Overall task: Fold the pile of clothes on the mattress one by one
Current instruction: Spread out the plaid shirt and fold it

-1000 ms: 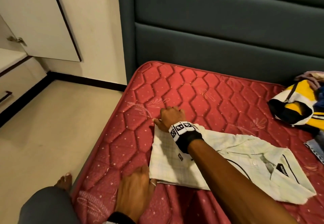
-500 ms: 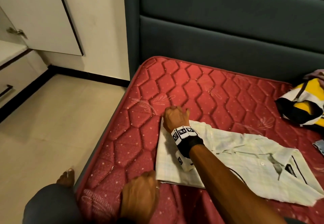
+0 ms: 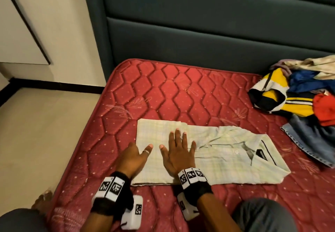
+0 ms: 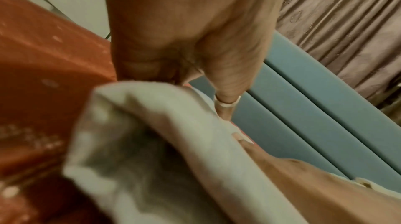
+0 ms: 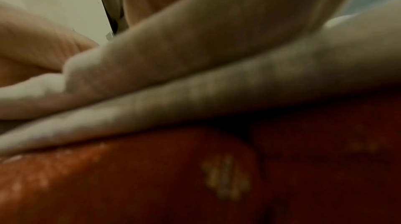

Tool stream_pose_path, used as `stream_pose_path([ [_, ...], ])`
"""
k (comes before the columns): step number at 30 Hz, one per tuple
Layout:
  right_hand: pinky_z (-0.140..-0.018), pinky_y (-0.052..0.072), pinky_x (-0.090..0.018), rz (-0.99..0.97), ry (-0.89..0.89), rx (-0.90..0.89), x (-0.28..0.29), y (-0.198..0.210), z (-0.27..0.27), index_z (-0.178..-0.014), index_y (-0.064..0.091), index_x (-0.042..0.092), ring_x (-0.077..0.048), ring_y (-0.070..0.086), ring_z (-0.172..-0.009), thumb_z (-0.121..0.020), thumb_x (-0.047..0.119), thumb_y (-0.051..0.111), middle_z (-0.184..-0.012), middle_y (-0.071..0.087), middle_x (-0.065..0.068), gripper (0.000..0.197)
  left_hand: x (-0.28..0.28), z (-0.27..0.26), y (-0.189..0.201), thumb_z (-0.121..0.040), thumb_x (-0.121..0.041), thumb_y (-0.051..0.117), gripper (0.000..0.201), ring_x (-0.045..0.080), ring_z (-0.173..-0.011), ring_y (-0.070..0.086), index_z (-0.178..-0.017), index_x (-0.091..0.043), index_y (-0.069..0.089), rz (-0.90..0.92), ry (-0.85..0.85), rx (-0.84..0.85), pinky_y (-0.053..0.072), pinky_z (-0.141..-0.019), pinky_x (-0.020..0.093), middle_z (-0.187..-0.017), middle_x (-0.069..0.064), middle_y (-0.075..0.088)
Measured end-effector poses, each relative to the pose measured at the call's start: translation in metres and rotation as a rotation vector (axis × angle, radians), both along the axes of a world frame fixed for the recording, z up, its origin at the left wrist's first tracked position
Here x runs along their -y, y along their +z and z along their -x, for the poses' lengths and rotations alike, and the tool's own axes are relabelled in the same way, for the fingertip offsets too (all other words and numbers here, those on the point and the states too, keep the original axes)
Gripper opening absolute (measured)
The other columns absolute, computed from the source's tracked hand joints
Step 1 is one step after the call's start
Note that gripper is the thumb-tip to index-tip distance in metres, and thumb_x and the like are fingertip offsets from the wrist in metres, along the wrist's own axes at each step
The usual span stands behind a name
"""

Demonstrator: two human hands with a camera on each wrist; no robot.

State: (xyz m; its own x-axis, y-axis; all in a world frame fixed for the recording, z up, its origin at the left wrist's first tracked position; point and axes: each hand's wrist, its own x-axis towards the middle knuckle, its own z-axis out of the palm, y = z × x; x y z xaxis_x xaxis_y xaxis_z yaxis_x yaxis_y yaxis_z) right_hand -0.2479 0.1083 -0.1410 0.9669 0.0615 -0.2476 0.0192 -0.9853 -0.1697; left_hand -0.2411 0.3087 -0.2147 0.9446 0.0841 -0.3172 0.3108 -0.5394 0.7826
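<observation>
A pale green checked shirt (image 3: 226, 155) lies folded into a long strip on the red quilted mattress (image 3: 172, 90), collar to the right. My right hand (image 3: 178, 152) lies flat on its left half, fingers spread and straight. My left hand (image 3: 134, 156) is at the shirt's left edge: the ringed thumb lies on top and the other fingers curl out of sight at the edge. In the left wrist view the shirt (image 4: 152, 142) bunches up under the curled fingers. The right wrist view shows blurred shirt folds (image 5: 217, 73) on the mattress (image 5: 195, 184).
A pile of unfolded clothes (image 3: 299, 95), yellow, blue and red, with denim jeans (image 3: 308, 137), sits at the far right by the teal padded headboard (image 3: 199, 32). The mattress drops off on the left to a beige floor (image 3: 45, 123). My knees are at the near edge.
My right hand has come back from the shirt's far left corner and now lies flat on the middle. My left hand has moved up onto the shirt's left edge.
</observation>
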Motion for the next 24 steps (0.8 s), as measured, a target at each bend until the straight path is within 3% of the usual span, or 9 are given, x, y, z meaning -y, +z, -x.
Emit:
stream_pose_path([
  [2,-0.118,-0.008,-0.062,-0.017,0.002,0.004,0.002,-0.003,-0.001,-0.159,-0.004,0.02,-0.028,-0.018,-0.152,-0.099,0.061,0.004,-0.166,-0.017,-0.002,0.073,0.01,-0.009,0.014,-0.054,-0.093,0.063,0.089,0.011,-0.091,0.072,-0.116,-0.03,0.065,0.077,0.068,-0.062,0.06,-0.085,0.04,-0.103,-0.013,0.074],
  [4,-0.117,-0.01,-0.063,-0.023,-0.001,0.028,0.002,-0.003,0.001,-0.159,-0.003,0.022,-0.028,-0.019,-0.151,-0.099,0.061,0.003,-0.166,-0.017,-0.001,0.072,0.021,-0.002,0.059,-0.074,-0.061,0.078,0.055,0.014,-0.089,0.074,-0.113,-0.023,0.07,0.222,0.104,-0.1,0.06,-0.085,0.042,-0.101,-0.008,0.076],
  [6,-0.117,-0.011,-0.063,-0.019,-0.011,0.044,0.002,-0.003,0.003,-0.159,-0.003,0.023,-0.028,-0.021,-0.151,-0.099,0.061,0.002,-0.165,-0.018,-0.001,0.072,0.028,0.002,0.08,-0.09,-0.02,0.073,0.024,0.02,-0.089,0.074,-0.114,-0.015,0.07,0.386,0.131,-0.121,0.061,-0.078,0.039,-0.103,0.003,0.077],
  [8,-0.117,-0.013,-0.062,-0.053,-0.021,0.004,-0.002,-0.002,0.004,-0.159,-0.005,0.024,-0.027,-0.022,-0.151,-0.097,0.063,0.001,-0.165,-0.02,-0.001,0.074,0.027,0.005,0.092,-0.093,-0.003,0.065,0.025,0.026,-0.091,0.074,-0.116,-0.01,0.067,0.51,0.152,-0.156,0.06,-0.072,0.036,-0.103,0.009,0.076],
  [14,-0.117,-0.016,-0.058,-0.309,-0.016,-0.116,-0.054,0.015,-0.004,-0.159,-0.003,0.029,-0.023,-0.02,-0.151,-0.1,0.063,0.01,-0.166,-0.016,0.004,0.069,-0.019,0.007,0.14,-0.089,0.005,0.063,0.032,0.031,-0.089,0.074,-0.118,-0.009,0.065,0.515,0.219,-0.103,0.059,-0.076,0.042,-0.101,0.012,0.076],
  [18,-0.12,-0.014,-0.053,-0.573,0.07,-0.207,-0.125,0.032,0.003,-0.159,-0.003,0.031,-0.019,-0.016,-0.152,-0.103,0.058,0.012,-0.166,-0.014,0.004,0.064,-0.076,0.023,0.192,-0.082,0.0,0.066,0.033,0.033,-0.092,0.073,-0.112,-0.013,0.069,0.349,0.209,-0.029,0.056,-0.088,0.053,-0.1,0.011,0.076],
  [20,-0.122,-0.009,-0.051,-0.69,0.12,-0.228,-0.15,0.04,0.008,-0.159,-0.002,0.031,-0.017,-0.012,-0.153,-0.104,0.057,0.013,-0.167,-0.011,0.005,0.062,-0.093,0.031,0.213,-0.08,-0.001,0.066,0.032,0.032,-0.091,0.073,-0.109,-0.013,0.069,0.263,0.19,0.024,0.057,-0.088,0.053,-0.098,0.01,0.076],
  [22,-0.124,0.0,-0.048,-0.815,0.15,-0.169,-0.156,0.045,0.014,-0.16,0.006,0.029,-0.015,-0.002,-0.154,-0.105,0.054,0.016,-0.168,-0.001,0.004,0.061,-0.089,0.036,0.228,-0.08,-0.001,0.065,0.03,0.027,-0.089,0.073,-0.108,-0.014,0.068,0.238,0.186,0.071,0.058,-0.085,0.046,-0.098,0.01,0.076],
  [24,-0.123,0.018,-0.035,-0.994,0.132,-0.022,-0.139,0.047,0.017,-0.156,0.029,0.021,-0.014,0.025,-0.149,-0.107,0.044,0.025,-0.162,0.028,-0.001,0.054,-0.064,0.038,0.238,-0.083,-0.001,0.061,0.029,0.017,-0.084,0.073,-0.106,-0.018,0.066,0.255,0.15,0.115,0.058,-0.075,0.033,-0.097,0.004,0.075],
])
